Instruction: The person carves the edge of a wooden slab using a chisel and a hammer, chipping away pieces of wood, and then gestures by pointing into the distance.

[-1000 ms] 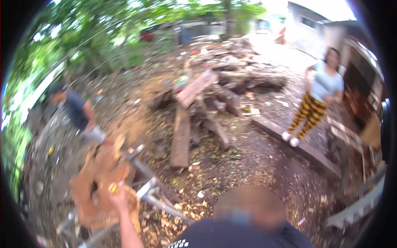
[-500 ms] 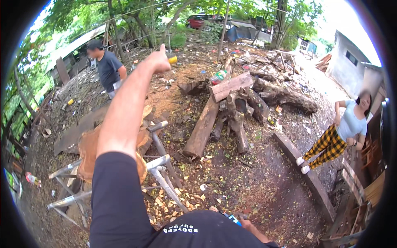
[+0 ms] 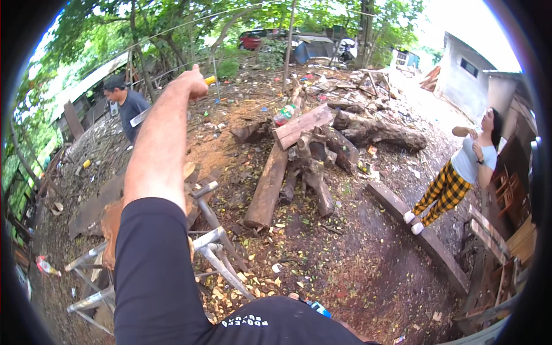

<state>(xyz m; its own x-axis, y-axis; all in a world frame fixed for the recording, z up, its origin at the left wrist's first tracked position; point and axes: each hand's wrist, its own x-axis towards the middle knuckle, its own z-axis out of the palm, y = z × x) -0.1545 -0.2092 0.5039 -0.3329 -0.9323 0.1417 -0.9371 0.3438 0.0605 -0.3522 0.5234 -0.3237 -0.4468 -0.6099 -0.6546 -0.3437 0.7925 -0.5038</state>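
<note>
My left arm reaches far out ahead in a dark short sleeve. My left hand (image 3: 191,84) is closed in a fist with one digit sticking up. From its right side pokes a yellow handle (image 3: 210,80). In line with it, left of my forearm, shows a pale flat strip (image 3: 138,118), which looks like the blade of the same tool. My forearm covers the part between. Below the sleeve, a thick wood slab (image 3: 110,227) rests on a metal pipe frame (image 3: 208,237), partly hidden by my arm. My right hand is out of sight behind my shirt, near a blue thing (image 3: 318,309).
Stacked logs and a stump (image 3: 313,167) stand ahead. A long beam (image 3: 422,238) lies on the right, where a person in checked trousers (image 3: 445,195) stands. Another person (image 3: 127,109) is at the left. Wood chips (image 3: 227,293) and leaves litter the dirt.
My left hand has swung left with the yellow-handled tool as the view turned right. My right hand has passed out of sight. The person at the right has raised both hands to the chest.
</note>
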